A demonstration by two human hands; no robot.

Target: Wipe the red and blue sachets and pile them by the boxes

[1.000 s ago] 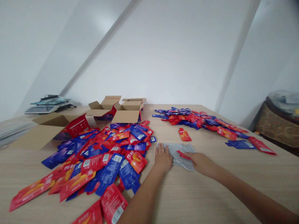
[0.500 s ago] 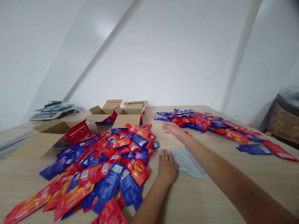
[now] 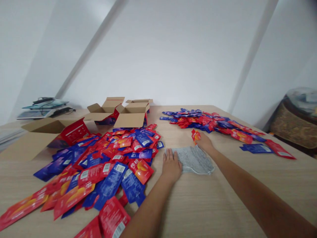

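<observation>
My left hand point(image 3: 171, 167) lies flat, fingers stretched out, on the left end of a grey cloth point(image 3: 195, 160) spread on the table. Beyond the cloth's far right corner, my right hand point(image 3: 205, 142) is closed on a small red and orange sachet point(image 3: 195, 136), which sticks out to the left of the fingers. Left of my left hand spreads a big heap of red and blue sachets point(image 3: 119, 155). A second pile of sachets point(image 3: 198, 119) lies farther back on the right, past my right hand.
Open cardboard boxes point(image 3: 131, 119) stand behind the left heap, one box point(image 3: 47, 135) nearer at the left. A stack of flat items with cables point(image 3: 46, 107) lies at the far left. Loose blue point(image 3: 257, 148) and red sachets point(image 3: 279, 149) lie at right. A patterned brown object point(image 3: 294, 120) stands beyond the table's edge.
My right hand has moved from an open reach near the far pile, right and toward me, and is now closed on a red sachet. My left hand still rests on the cloth. The view has shifted slightly.
</observation>
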